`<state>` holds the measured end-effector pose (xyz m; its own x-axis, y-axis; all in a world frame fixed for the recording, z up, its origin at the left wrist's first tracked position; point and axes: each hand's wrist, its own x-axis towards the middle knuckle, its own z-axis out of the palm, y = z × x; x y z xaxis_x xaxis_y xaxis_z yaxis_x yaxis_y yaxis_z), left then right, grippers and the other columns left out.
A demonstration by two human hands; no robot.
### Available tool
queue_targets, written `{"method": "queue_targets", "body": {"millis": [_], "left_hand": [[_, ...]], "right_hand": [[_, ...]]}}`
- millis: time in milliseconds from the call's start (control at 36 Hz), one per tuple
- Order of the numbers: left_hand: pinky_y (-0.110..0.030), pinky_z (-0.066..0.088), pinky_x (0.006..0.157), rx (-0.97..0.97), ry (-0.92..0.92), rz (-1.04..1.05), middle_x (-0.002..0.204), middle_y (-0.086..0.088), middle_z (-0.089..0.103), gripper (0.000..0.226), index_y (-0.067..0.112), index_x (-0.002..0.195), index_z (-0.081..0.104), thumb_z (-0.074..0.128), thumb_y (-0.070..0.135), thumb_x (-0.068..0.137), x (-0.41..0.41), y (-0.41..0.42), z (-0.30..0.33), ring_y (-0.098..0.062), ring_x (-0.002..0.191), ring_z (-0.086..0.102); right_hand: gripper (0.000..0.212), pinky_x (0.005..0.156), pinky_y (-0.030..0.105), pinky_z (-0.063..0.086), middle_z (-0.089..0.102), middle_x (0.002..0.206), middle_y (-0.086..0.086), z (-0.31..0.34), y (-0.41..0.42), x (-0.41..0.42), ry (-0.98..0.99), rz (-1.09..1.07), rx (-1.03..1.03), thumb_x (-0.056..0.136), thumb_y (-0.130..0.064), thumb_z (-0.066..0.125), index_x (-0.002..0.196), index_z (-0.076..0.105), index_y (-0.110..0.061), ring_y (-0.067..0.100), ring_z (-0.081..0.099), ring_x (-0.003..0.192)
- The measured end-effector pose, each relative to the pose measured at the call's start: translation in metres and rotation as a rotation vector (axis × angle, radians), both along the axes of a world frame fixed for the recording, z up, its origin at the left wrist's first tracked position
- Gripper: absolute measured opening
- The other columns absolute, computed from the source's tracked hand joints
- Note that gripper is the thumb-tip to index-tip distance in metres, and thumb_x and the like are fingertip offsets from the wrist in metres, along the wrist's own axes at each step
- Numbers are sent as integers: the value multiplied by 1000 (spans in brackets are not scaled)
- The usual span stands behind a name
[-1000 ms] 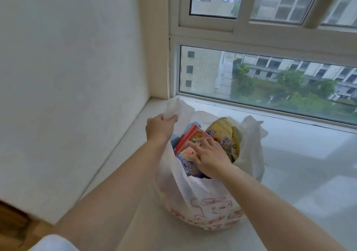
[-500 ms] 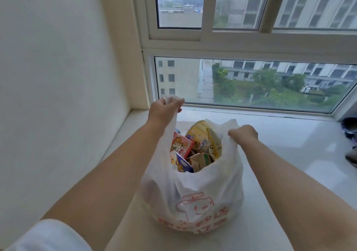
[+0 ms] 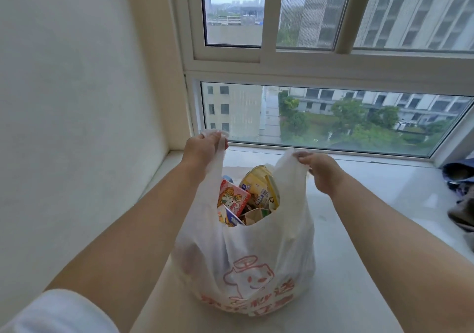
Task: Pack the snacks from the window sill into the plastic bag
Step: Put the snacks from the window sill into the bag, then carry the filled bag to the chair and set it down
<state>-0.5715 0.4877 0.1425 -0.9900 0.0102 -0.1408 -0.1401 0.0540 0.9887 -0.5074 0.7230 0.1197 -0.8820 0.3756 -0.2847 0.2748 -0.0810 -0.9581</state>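
A white plastic bag [image 3: 246, 263] with a red cartoon print stands on the pale window sill [image 3: 364, 268]. Its mouth is held apart. Inside I see several snacks: a pink carton with a cartoon animal [image 3: 232, 197], a yellow packet [image 3: 259, 186], a blue-edged box [image 3: 229, 217] and a brown carton [image 3: 256, 216]. My left hand [image 3: 200, 148] grips the bag's left handle, pulled up. My right hand [image 3: 318, 171] grips the right handle, a little lower.
A white wall [image 3: 77, 102] runs along the left of the sill. The window frame [image 3: 307, 71] and glass stand right behind the bag. Dark cloth items [image 3: 461, 194] lie at the sill's far right end.
My right hand left the snacks inside the bag and took the right handle. Both hands have lifted the handles higher, and the view has tilted up toward the window.
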Motion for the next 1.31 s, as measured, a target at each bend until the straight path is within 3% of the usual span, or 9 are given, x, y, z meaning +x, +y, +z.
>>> {"method": "queue_targets", "body": {"millis": [111, 278, 472, 639, 750, 806, 972, 1111, 1306], "left_hand": [[-32, 50, 64, -24, 22, 91, 97, -9, 65, 37, 10, 114, 65, 57, 39, 92, -8, -14, 3, -21, 77, 58], [-29, 51, 69, 113, 51, 195, 71, -1, 68, 17, 11, 88, 71, 58, 22, 91, -17, -49, 1, -19, 72, 61], [-15, 51, 55, 400, -16, 331, 48, 6, 63, 20, 10, 75, 64, 57, 7, 92, -17, -77, -6, -2, 46, 60], [-22, 49, 64, 384, -44, 368, 51, 5, 61, 22, 14, 70, 62, 58, 11, 92, -18, -83, -9, -3, 47, 54], [-19, 39, 43, 307, -98, 358, 40, 8, 54, 28, 14, 68, 57, 55, 20, 95, -18, -85, -9, -2, 34, 46], [-16, 38, 37, 295, -104, 316, 36, 9, 52, 27, 13, 70, 56, 53, 20, 96, -17, -77, -5, -1, 30, 45], [-16, 44, 59, 66, 172, 25, 68, 3, 62, 26, 11, 67, 65, 53, 5, 89, -4, -2, 39, -8, 67, 57], [-29, 51, 73, -26, 316, 216, 90, -3, 69, 13, 15, 85, 75, 68, 25, 84, -28, -50, 50, -20, 89, 65], [-20, 47, 59, -17, 310, -235, 76, 7, 69, 26, 18, 74, 70, 55, 20, 95, 27, 39, 40, -6, 68, 60]], "right_hand": [[25, 54, 23, 42, 58, 63, 3, 19, -3, -7, -31, 188, -152, 94, -19, 44, 78, 58, -6, 15, 55, 55], [57, 57, 28, 43, 56, 111, 10, 8, 11, -12, -438, 240, 234, 87, -41, 62, 126, 49, -1, 18, 53, 72], [46, 53, 24, 43, 63, 90, 7, 13, 13, 6, -663, 345, 466, 77, -44, 75, 99, 57, -8, 18, 57, 68], [13, 36, 20, 44, 55, 79, 12, 24, 12, -8, -325, 75, 371, 85, -6, 65, 97, 60, -4, 17, 52, 46], [35, 79, 29, 51, 60, 116, 21, 27, 16, -6, -261, -187, 500, 95, -19, 49, 122, 51, 4, 35, 61, 103], [46, 78, 31, 43, 58, 120, 21, 30, 20, -4, -262, -213, 487, 96, -31, 45, 124, 53, 4, 35, 58, 108], [23, 68, 37, 49, 58, 88, 13, 74, 20, -20, -6, -306, 382, 89, -23, 58, 73, 65, -7, 26, 54, 75], [38, 79, 33, 45, 67, 106, 17, 93, 55, -21, 172, -408, 474, 93, -31, 52, 106, 70, 0, 25, 58, 91], [28, 59, 15, 43, 72, 96, 11, 99, -23, -22, 228, -21, 503, 86, -15, 67, 104, 70, 6, 11, 57, 78]]}}
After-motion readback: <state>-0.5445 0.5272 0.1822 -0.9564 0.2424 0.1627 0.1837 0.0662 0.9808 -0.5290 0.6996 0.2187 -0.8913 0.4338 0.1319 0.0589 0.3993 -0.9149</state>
